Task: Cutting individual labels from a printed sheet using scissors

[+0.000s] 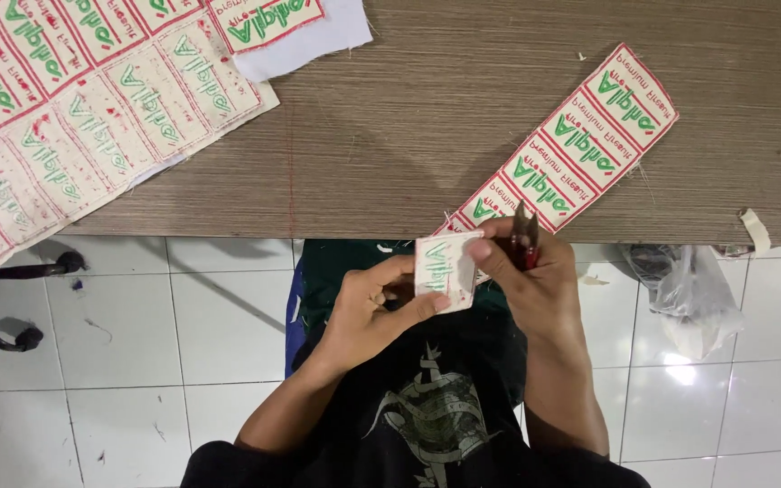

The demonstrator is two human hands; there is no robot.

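The left hand [368, 312] pinches a white embroidered cloth label [445, 269] taut, the right hand [535, 280] grips small red thread snips [524, 239]; cutting belongs close along the red border.

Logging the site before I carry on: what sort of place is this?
Probably a small garment-label or embroidery workshop. A strip of embroidered labels and a larger uncut sheet of them lie on a wooden worktable, and the right hand holds thread snips beside a single cut label.
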